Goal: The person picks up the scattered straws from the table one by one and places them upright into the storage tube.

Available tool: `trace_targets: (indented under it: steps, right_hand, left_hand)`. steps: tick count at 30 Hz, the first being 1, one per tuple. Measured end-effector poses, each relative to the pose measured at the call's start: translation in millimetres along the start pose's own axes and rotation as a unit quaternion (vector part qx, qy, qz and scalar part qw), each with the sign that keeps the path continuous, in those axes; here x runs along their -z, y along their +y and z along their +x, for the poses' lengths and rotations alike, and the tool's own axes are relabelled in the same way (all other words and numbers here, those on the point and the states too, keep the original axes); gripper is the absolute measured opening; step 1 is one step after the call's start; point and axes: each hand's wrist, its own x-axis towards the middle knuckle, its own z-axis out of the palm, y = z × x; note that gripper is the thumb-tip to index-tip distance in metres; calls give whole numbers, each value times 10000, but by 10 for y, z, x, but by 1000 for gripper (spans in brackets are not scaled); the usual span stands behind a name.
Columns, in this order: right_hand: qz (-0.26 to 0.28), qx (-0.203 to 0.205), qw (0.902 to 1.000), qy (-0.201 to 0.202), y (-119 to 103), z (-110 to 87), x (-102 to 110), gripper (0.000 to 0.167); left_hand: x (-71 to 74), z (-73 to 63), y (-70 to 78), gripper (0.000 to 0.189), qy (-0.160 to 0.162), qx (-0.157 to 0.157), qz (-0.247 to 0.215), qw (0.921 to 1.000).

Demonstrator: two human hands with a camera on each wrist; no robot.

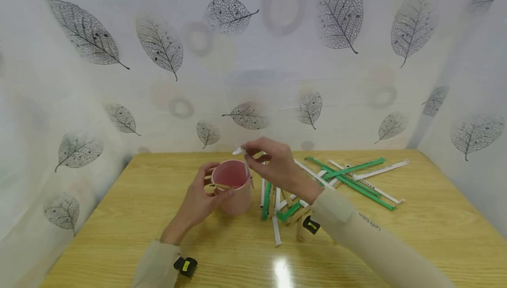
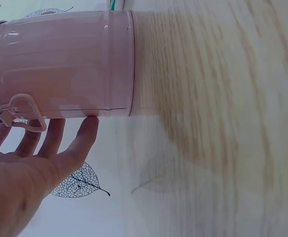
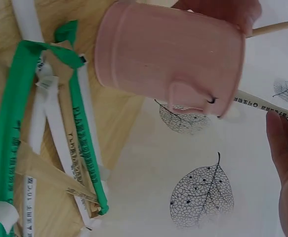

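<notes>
A pink bucket with small side handles stands upright on the table. My left hand holds it from the left, thumb at the near rim and fingers round the far side. Above the right side of the opening, my right hand pinches a white printed straw wrapper. Its lower end reaches into the bucket and its top end bends over to the left. A tan strip sticks out over the rim near my left thumb. The bucket's bottom inside is hidden.
Right of the bucket lies a loose pile of green wrappers, white wrappers and brown wrappers, several crossing each other. The wooden table ends at a leaf-patterned backdrop at the back and sides.
</notes>
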Motion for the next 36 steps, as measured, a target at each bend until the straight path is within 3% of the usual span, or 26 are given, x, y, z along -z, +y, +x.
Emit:
trace_targets:
  steps: [9,18,21,24,27,31,33,36]
  right_hand:
    - [-230,140,9994,-210,76,-59,4,31]
    - [-425,159,9988,-176,114,-158,164,49]
    - [-523,115,9979,-373,108,-214,312,43]
    - [-675,23,9935,-915,110,-297,497,30]
    - [-1010,-212,9785,-1786,119,-434,677,23]
    - [-1602,-696,9370,-3025,115,-678,854,21]
    - [-1873,-955,9147,-3452,112,-795,900,21]
    - [-2105,-1309,8930,-3755,115,-943,925,24]
  left_hand:
    - [10,-2,12,77,-25,30,2,10000]
    - [-1,-14,-14,77,-42,74,20,10000]
    - [-11,-7,-11,77,-81,58,-19,9999]
    - [-13,-2,-4,77,-71,61,-7,10000]
    - [-8,1,1,77,-41,61,17,10000]
    - [2,0,2,77,-58,30,64,10000]
    - [5,-1,-1,77,-60,31,54,10000]
    - [5,-6,-4,76,-54,27,26,10000]
